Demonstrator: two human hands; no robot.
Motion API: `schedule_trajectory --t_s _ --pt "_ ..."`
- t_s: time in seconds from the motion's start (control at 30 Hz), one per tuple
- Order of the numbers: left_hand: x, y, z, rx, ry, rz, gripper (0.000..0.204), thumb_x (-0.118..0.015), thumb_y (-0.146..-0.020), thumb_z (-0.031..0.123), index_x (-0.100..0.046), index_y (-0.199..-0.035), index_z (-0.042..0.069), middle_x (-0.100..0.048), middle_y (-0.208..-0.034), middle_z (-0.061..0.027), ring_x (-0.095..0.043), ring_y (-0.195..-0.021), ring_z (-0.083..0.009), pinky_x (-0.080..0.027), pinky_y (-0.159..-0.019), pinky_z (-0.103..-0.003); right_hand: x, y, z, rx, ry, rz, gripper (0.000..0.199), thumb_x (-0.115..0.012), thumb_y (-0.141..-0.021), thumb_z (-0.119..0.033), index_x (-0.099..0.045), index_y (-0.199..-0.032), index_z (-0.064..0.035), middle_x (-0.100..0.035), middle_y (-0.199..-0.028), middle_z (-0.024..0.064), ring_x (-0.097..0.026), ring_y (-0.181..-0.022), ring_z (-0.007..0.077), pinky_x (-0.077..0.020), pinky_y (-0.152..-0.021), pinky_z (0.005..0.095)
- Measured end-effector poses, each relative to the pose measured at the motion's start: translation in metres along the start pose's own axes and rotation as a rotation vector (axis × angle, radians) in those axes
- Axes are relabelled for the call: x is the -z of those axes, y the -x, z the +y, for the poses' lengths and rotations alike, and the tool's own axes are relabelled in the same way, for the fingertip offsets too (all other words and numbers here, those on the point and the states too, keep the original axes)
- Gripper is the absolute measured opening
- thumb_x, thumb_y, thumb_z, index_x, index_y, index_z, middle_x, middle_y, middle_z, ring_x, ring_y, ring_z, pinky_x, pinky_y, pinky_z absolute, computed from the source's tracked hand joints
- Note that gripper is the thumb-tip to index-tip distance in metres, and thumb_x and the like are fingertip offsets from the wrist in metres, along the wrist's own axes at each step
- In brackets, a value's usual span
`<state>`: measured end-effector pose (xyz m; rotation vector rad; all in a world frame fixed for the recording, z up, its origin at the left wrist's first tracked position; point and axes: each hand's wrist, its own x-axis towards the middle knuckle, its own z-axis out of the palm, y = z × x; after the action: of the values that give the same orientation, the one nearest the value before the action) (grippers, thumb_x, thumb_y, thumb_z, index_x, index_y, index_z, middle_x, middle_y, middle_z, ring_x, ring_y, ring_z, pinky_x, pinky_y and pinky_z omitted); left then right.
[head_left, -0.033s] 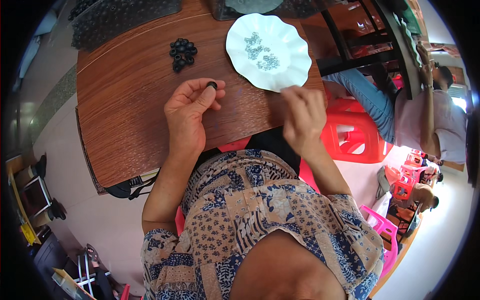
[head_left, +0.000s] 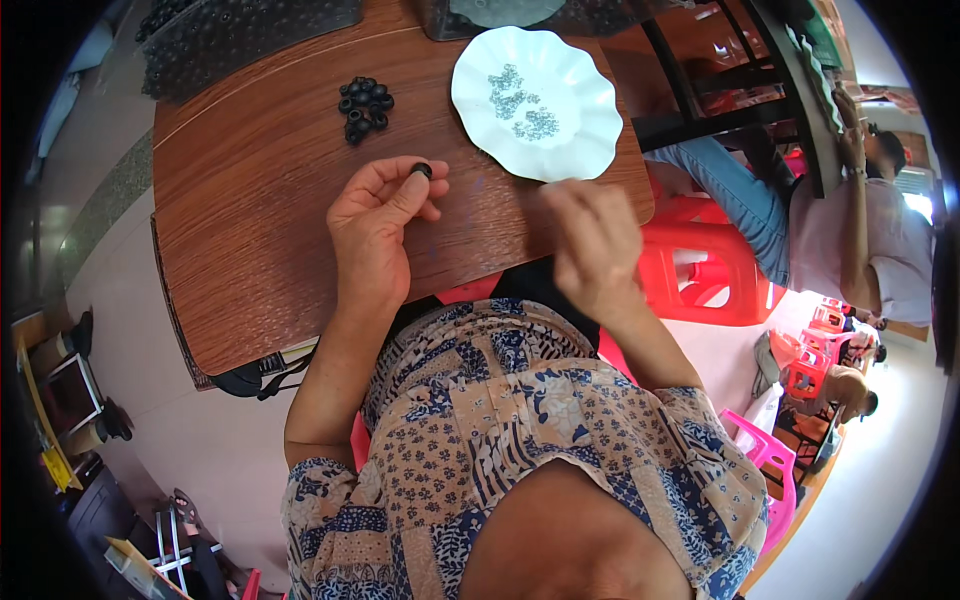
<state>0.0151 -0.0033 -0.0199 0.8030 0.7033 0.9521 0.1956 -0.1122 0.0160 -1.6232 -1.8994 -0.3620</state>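
Note:
Between the thumb and forefinger of my left hand (head_left: 375,215), just above the table, is a small black ring-shaped piece (head_left: 423,170). A small pile of similar black round pieces (head_left: 363,98), some with visible holes, lies beyond that hand. My right hand (head_left: 597,240) hovers by the table's near right part, its bent fingers smeared by motion, so I cannot see whether they hold anything. Past its fingertips sits a white plate with a wavy rim (head_left: 595,150). Two clusters of tiny clear-grey bits (head_left: 510,92) rest on the plate.
At the far left of the wooden table (head_left: 260,220) stands a clear bin of dark round pieces (head_left: 250,45). Another clear container (head_left: 440,20) is behind the plate. A red stool (head_left: 705,275) stands right of the table, near a seated person in jeans (head_left: 725,190).
My right hand has shifted slightly left, toward my left hand. The left hand is almost still, keeping the small black ring-shaped piece in its pinch.

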Motion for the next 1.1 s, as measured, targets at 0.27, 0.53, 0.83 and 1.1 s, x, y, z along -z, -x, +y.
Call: schedule_trajectory --t_s 0.27,0.53,0.83,1.1 --pt "0.001 0.003 0.001 -0.001 0.080 -0.018 0.013 -0.060 -0.087 0.003 -0.061 -0.098 -0.004 -0.066 -0.097 -0.0159 -0.063 -0.080 -0.0160 -0.048 -0.066 -0.025 -0.038 -0.003 -0.027 0.026 -0.049 -0.107 0.042 -0.059 -0.059 0.004 -0.060 -0.101 0.0086 -0.059 -0.103 0.0213 -0.055 -0.068 0.0272 -0.0463 -0.059 0.0357" --pt "-0.001 0.002 0.000 0.024 0.111 -0.021 0.011 -0.063 -0.086 0.003 -0.061 -0.095 -0.003 -0.067 -0.093 -0.0138 -0.063 -0.077 -0.0142 -0.048 -0.064 -0.024 -0.009 -0.010 0.005 -0.053 0.157 -0.029 0.032 -0.066 -0.065 0.002 -0.061 -0.096 0.0012 -0.057 -0.089 0.0120 -0.053 -0.074 0.0286 -0.0437 -0.064 0.0369" --pt "0.003 -0.001 0.000 0.009 0.057 -0.036 0.015 -0.056 -0.089 0.003 -0.058 -0.101 -0.004 -0.065 -0.099 -0.0193 -0.064 -0.083 -0.0206 -0.049 -0.068 -0.027 -0.039 -0.005 0.009 0.078 0.149 0.047 0.035 -0.061 -0.057 0.001 -0.062 -0.092 0.0049 -0.055 -0.083 0.0117 -0.050 -0.067 0.0246 -0.0407 -0.059 0.0353" --pt "-0.004 -0.001 0.002 0.011 0.073 -0.005 0.013 -0.058 -0.089 0.002 -0.059 -0.100 -0.005 -0.066 -0.097 -0.0181 -0.064 -0.081 -0.0185 -0.049 -0.066 -0.026 -0.050 -0.016 -0.001 0.071 0.068 0.076 0.032 -0.063 -0.059 0.002 -0.062 -0.091 0.0049 -0.054 -0.083 0.0109 -0.050 -0.068 0.0239 -0.0404 -0.058 0.0329"
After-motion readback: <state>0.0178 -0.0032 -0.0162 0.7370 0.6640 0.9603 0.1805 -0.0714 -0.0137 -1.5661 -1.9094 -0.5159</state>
